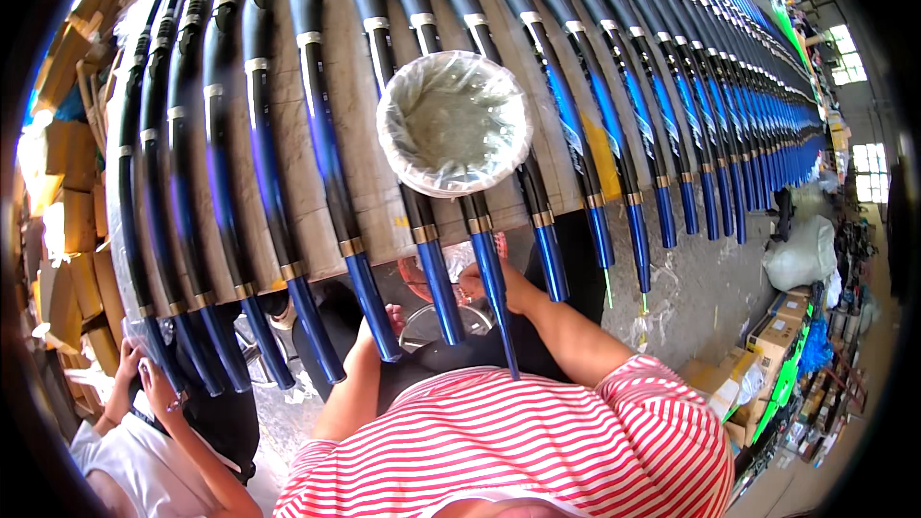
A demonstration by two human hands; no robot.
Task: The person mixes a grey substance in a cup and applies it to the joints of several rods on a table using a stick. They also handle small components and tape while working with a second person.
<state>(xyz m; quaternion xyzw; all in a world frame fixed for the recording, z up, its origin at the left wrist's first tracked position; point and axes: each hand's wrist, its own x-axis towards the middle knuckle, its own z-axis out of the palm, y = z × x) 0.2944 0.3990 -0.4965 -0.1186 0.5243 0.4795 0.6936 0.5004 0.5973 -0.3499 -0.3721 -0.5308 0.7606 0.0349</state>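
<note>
Below the table edge, my right hand (515,288) is partly hidden behind the blue end of a fishing rod (488,267). Its fingertips are curled together; whatever they pinch cannot be made out. My left hand (394,315) shows only in part, behind the blue end of another fishing rod (369,293), and most of its fingers are hidden. Between the hands, over my lap, are a round metal-rimmed container (443,324) and a reddish ring-shaped thing (414,278). On top of the rods sits a round tub lined with clear plastic (456,125).
Many blue and black fishing rods lie side by side across the table (331,29), their ends jutting past its edge. At lower left a co-worker's hands (144,374) hold something small and pale. Cardboard boxes (72,149) stack at left; a white plastic sack (801,251) lies at right.
</note>
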